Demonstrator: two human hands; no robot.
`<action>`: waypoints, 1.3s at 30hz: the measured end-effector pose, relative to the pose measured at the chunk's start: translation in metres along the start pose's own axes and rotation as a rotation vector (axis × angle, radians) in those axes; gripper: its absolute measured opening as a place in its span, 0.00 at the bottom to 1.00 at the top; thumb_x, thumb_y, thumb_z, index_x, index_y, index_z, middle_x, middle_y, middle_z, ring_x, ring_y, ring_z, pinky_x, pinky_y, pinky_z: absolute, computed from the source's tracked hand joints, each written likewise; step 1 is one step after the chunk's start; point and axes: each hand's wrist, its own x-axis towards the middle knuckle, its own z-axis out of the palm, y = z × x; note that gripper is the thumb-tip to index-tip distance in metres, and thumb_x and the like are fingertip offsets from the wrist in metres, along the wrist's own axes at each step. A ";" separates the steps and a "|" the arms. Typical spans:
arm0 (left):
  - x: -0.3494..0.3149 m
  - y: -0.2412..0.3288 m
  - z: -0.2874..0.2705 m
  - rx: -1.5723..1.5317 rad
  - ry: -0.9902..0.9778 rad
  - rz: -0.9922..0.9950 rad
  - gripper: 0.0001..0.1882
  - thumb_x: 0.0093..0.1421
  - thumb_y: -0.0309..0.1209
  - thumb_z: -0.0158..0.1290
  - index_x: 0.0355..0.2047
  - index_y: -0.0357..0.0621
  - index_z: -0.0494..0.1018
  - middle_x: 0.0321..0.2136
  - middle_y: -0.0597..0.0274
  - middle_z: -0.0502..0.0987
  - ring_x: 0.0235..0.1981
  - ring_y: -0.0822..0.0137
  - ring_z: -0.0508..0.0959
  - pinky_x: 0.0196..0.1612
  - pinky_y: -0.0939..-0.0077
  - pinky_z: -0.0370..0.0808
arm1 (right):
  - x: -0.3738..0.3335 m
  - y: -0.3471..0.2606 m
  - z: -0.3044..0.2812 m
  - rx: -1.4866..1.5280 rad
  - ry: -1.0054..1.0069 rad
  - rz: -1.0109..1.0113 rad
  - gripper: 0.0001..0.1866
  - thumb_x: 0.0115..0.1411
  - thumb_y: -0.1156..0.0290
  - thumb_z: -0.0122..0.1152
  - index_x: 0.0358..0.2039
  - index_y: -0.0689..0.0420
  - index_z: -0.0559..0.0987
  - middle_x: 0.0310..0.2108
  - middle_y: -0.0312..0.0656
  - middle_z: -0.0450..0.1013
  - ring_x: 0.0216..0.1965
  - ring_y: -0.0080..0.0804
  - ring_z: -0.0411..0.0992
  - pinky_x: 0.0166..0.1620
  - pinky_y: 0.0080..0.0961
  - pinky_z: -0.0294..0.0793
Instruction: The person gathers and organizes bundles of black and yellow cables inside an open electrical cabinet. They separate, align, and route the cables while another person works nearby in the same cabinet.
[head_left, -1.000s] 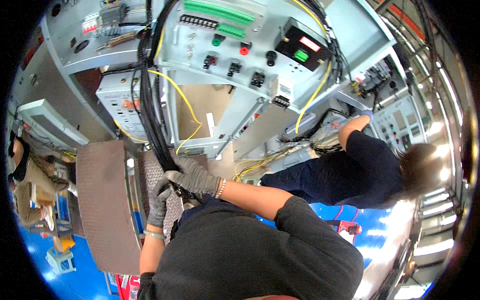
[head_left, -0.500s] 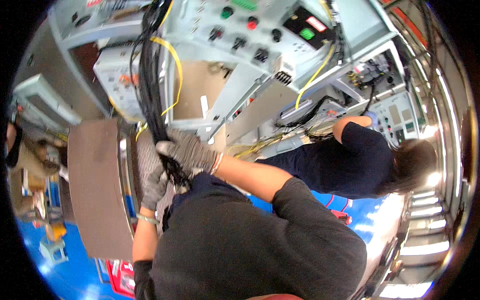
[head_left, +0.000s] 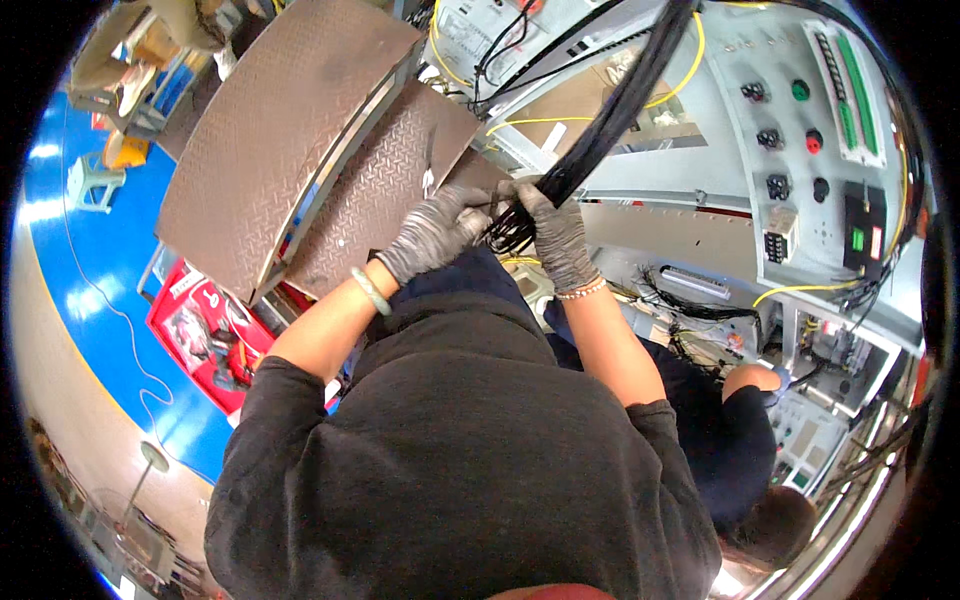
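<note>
A thick bundle of black cables (head_left: 625, 105) slants down from the grey cabinet to my hands, its loose ends fanned out just below my fingers. My right hand (head_left: 562, 240), in a grey knit glove, is closed round the bundle close to these ends. Beside it, my left hand (head_left: 435, 235), gloved the same way, has its fingers curled and pinched at the edge of the cable ends. The fingertips are partly hidden among the cables, so the exact strands it grips do not show.
Brown tread-plate steps (head_left: 370, 185) stand at left, with a red bin (head_left: 205, 340) of parts beside them. The open cabinet panel (head_left: 740, 160) carries knobs and terminal blocks. A co-worker in dark clothing (head_left: 700, 440) works close by on my right. A small stool (head_left: 95, 183) stands farther left.
My view has swung, so the cabinet now lies to the right and the steps nearer the middle. My left hand has shifted from beneath the bundle to its loose ends; the right still grips it.
</note>
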 end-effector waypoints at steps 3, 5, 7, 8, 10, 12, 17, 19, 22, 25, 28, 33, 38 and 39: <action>-0.013 -0.035 -0.028 0.017 0.310 -0.008 0.18 0.55 0.32 0.52 0.46 0.41 0.68 0.39 0.49 0.74 0.41 0.56 0.74 0.45 0.69 0.69 | -0.002 -0.002 0.002 0.107 -0.046 -0.034 0.10 0.53 0.68 0.58 0.32 0.62 0.74 0.33 0.44 0.74 0.35 0.31 0.72 0.44 0.27 0.70; -0.020 -0.079 -0.035 -0.138 0.545 -0.095 0.19 0.55 0.30 0.52 0.47 0.41 0.68 0.43 0.52 0.73 0.45 0.61 0.72 0.48 0.71 0.68 | 0.003 0.008 -0.006 0.281 -0.110 -0.069 0.09 0.51 0.70 0.58 0.32 0.61 0.74 0.32 0.45 0.74 0.37 0.36 0.72 0.47 0.33 0.69; -0.018 -0.096 -0.044 -0.163 0.577 -0.147 0.19 0.55 0.30 0.52 0.48 0.40 0.67 0.45 0.52 0.71 0.47 0.62 0.71 0.50 0.72 0.66 | 0.003 0.003 0.002 0.361 -0.225 -0.091 0.08 0.51 0.70 0.57 0.30 0.61 0.74 0.33 0.46 0.73 0.43 0.42 0.70 0.51 0.38 0.65; -0.017 -0.103 -0.044 -0.236 0.569 -0.169 0.19 0.55 0.30 0.52 0.47 0.39 0.67 0.45 0.52 0.72 0.47 0.62 0.71 0.50 0.72 0.66 | 0.002 0.004 0.000 0.391 -0.255 -0.079 0.08 0.51 0.70 0.56 0.29 0.61 0.73 0.34 0.46 0.73 0.45 0.42 0.69 0.52 0.40 0.64; -0.017 -0.088 -0.045 -0.238 0.570 -0.140 0.18 0.56 0.32 0.51 0.45 0.36 0.68 0.42 0.52 0.74 0.44 0.58 0.73 0.50 0.70 0.67 | -0.004 0.004 0.003 0.495 -0.329 -0.037 0.09 0.51 0.68 0.55 0.29 0.60 0.72 0.35 0.46 0.72 0.50 0.45 0.66 0.56 0.44 0.59; -0.003 -0.082 -0.046 -0.119 0.584 -0.075 0.17 0.57 0.32 0.51 0.43 0.35 0.69 0.40 0.52 0.75 0.42 0.60 0.74 0.45 0.70 0.71 | -0.006 0.000 0.005 0.521 -0.449 -0.058 0.09 0.52 0.68 0.55 0.30 0.59 0.72 0.35 0.46 0.72 0.50 0.46 0.65 0.57 0.47 0.57; 0.012 -0.036 -0.066 -0.838 0.187 -0.271 0.13 0.58 0.29 0.49 0.41 0.32 0.69 0.37 0.54 0.76 0.36 0.66 0.77 0.28 0.75 0.75 | -0.022 -0.015 0.007 0.607 -0.611 -0.006 0.10 0.53 0.67 0.56 0.33 0.58 0.73 0.35 0.44 0.73 0.51 0.46 0.64 0.60 0.51 0.50; 0.007 -0.020 -0.073 -0.765 0.104 -0.185 0.13 0.59 0.27 0.47 0.41 0.30 0.69 0.36 0.54 0.76 0.35 0.68 0.77 0.24 0.77 0.75 | -0.023 -0.017 0.003 0.609 -0.637 -0.009 0.09 0.53 0.68 0.57 0.33 0.57 0.74 0.35 0.43 0.73 0.51 0.44 0.65 0.60 0.53 0.50; -0.015 0.007 -0.087 -0.897 0.039 -0.148 0.21 0.56 0.29 0.50 0.50 0.36 0.65 0.41 0.57 0.73 0.40 0.71 0.75 0.43 0.80 0.73 | -0.028 -0.016 -0.006 0.568 -0.564 -0.023 0.08 0.54 0.68 0.57 0.33 0.57 0.74 0.36 0.43 0.73 0.50 0.43 0.67 0.60 0.52 0.52; -0.035 0.020 -0.093 -1.046 0.046 -0.035 0.29 0.50 0.24 0.52 0.54 0.35 0.60 0.44 0.54 0.72 0.44 0.64 0.74 0.48 0.78 0.72 | -0.028 -0.008 -0.014 0.553 -0.501 -0.055 0.08 0.54 0.67 0.57 0.33 0.56 0.74 0.38 0.43 0.73 0.49 0.42 0.68 0.60 0.52 0.53; -0.049 0.034 -0.093 -1.035 0.086 -0.002 0.31 0.48 0.23 0.53 0.54 0.35 0.60 0.45 0.53 0.71 0.46 0.65 0.74 0.47 0.77 0.73 | -0.032 -0.012 -0.014 0.540 -0.478 -0.049 0.09 0.55 0.67 0.56 0.34 0.56 0.74 0.40 0.44 0.73 0.49 0.42 0.68 0.60 0.53 0.53; -0.056 0.044 -0.089 -1.120 0.156 -0.102 0.28 0.49 0.21 0.53 0.52 0.35 0.61 0.44 0.53 0.71 0.44 0.66 0.74 0.43 0.79 0.75 | -0.032 -0.015 -0.011 0.511 -0.450 -0.052 0.10 0.55 0.69 0.55 0.37 0.58 0.74 0.40 0.45 0.73 0.49 0.44 0.67 0.58 0.55 0.56; -0.054 0.048 -0.082 -1.055 0.238 -0.157 0.24 0.52 0.23 0.53 0.50 0.35 0.63 0.38 0.57 0.73 0.42 0.66 0.75 0.40 0.80 0.76 | -0.035 -0.018 -0.015 0.421 -0.368 -0.025 0.11 0.55 0.69 0.56 0.38 0.59 0.73 0.39 0.45 0.73 0.48 0.45 0.68 0.57 0.55 0.58; -0.054 0.047 -0.082 -1.013 0.281 -0.166 0.23 0.52 0.24 0.54 0.49 0.35 0.64 0.38 0.58 0.73 0.41 0.66 0.75 0.40 0.79 0.76 | -0.034 -0.018 -0.016 0.396 -0.351 -0.032 0.11 0.54 0.69 0.56 0.38 0.59 0.73 0.38 0.45 0.73 0.48 0.45 0.68 0.57 0.55 0.58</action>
